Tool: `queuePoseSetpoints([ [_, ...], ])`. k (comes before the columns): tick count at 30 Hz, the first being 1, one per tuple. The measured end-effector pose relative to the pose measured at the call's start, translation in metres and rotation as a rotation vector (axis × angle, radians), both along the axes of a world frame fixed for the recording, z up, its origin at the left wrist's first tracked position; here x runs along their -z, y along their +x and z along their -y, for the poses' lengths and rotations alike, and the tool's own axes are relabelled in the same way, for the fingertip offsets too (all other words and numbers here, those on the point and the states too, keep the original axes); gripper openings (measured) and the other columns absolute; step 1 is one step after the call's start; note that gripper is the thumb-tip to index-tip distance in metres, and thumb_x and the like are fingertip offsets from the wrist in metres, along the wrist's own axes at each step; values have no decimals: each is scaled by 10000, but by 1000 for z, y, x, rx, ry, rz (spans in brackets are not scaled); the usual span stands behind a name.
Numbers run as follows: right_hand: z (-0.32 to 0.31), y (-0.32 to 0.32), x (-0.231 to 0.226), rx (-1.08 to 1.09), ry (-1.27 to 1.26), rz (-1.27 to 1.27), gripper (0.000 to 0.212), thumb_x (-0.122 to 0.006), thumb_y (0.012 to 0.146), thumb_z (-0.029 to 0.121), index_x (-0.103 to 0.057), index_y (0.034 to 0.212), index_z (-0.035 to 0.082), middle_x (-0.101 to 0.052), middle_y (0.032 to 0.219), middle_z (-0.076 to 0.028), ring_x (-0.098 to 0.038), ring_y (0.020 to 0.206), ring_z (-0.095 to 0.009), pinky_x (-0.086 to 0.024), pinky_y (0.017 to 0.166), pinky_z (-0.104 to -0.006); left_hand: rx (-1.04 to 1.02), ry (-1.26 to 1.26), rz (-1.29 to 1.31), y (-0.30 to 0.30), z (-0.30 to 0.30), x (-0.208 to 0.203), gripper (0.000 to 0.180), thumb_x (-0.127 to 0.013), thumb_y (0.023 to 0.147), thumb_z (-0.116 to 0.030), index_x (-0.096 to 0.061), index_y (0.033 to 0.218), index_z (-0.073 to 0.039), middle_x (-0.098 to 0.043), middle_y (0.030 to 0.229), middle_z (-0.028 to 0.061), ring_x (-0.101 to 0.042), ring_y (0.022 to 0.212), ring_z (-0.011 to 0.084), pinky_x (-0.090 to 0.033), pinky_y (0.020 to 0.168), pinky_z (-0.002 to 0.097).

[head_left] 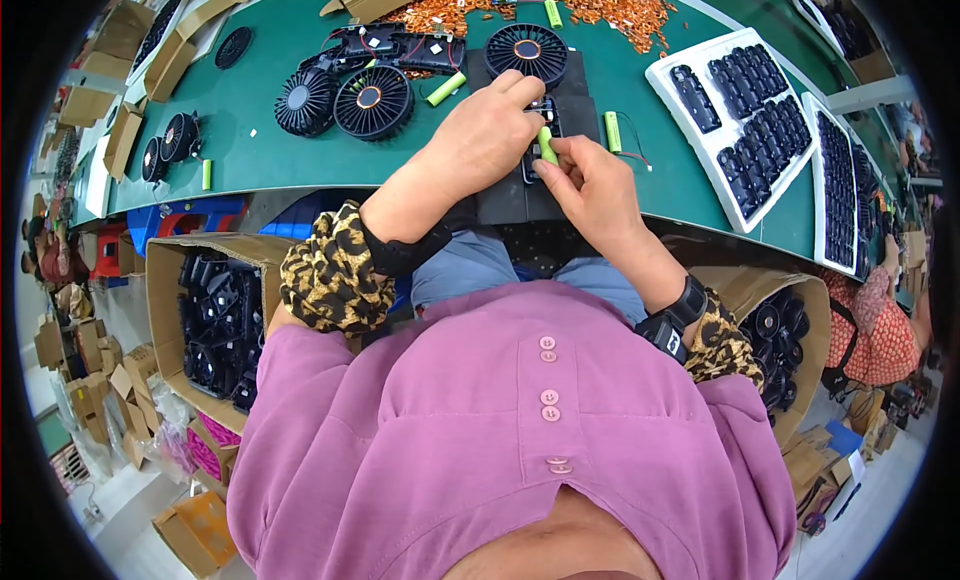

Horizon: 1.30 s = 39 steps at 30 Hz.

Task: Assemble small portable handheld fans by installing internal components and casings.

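Note:
Between my hands a green cylindrical battery [545,146] lies at a black plastic housing [530,170] on a dark mat [497,202]. My right hand [597,183] pinches the battery between thumb and fingers. My left hand [488,130] is closed at the housing's far end, fingertips bent down; whatever they grip is hidden. Just beyond stands a round black fan [526,53] with an orange-ringed hub. Another green battery [612,132] with thin wires lies right of my right hand, and one more battery [446,89] is left of my left hand.
More black fans [372,102] and housings [420,50] sit on the green table [255,165]. Small orange parts [610,12] are heaped at the back. White trays [745,220] of black parts stand right. Cardboard boxes [215,242] of black parts flank my lap.

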State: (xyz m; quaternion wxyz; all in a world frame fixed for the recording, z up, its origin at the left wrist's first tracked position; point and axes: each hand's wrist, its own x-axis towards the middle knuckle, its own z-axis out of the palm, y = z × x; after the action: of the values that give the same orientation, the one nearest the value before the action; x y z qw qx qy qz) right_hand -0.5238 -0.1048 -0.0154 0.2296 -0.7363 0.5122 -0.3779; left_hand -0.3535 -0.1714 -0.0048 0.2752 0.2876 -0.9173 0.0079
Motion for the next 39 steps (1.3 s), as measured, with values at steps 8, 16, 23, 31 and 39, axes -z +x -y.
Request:
queuePoseSetpoints([
  [8,0,-3,9,-16,-283,-164,249,-720,788,135,-648,997,20,-582,874,-91,-594,717,-263,-492,616,-360,-59,58,93,1,-2,-5,157,-600,746,-51,-692,868,-13,-549,874,103,-539,886,268,-462,759,355],
  [16,-2,-3,6,-87,-450,-429,307,-704,750,68,-651,1046,7,-613,1064,-90,-590,836,-227,-521,641,-309,-65,69,151,7,-4,-7,164,-601,778,-81,-694,907,-39,-572,938,82,-545,915,246,-434,762,379],
  [23,-4,-2,0,-93,-374,-529,327,-676,778,101,-616,1074,-25,-599,1091,-83,-583,891,-221,-533,650,-305,-1,152,-100,29,1,12,280,-630,751,-6,-692,1009,-93,-626,1076,78,-592,981,231,-429,806,365],
  [31,-4,-2,3,-103,-360,-493,330,-672,774,96,-610,1077,-20,-588,1111,-84,-579,896,-217,-533,642,-309,-165,-70,137,14,-14,4,320,-607,746,-59,-686,1043,-146,-591,1062,47,-556,995,232,-411,819,362],
  [39,-2,-6,-3,-165,-279,-466,359,-668,784,93,-589,1120,-9,-575,1150,-93,-585,941,-250,-532,683,-335,-215,43,133,16,-14,6,342,-575,770,-55,-687,1066,-186,-574,1054,62,-535,1000,249,-388,873,397],
])
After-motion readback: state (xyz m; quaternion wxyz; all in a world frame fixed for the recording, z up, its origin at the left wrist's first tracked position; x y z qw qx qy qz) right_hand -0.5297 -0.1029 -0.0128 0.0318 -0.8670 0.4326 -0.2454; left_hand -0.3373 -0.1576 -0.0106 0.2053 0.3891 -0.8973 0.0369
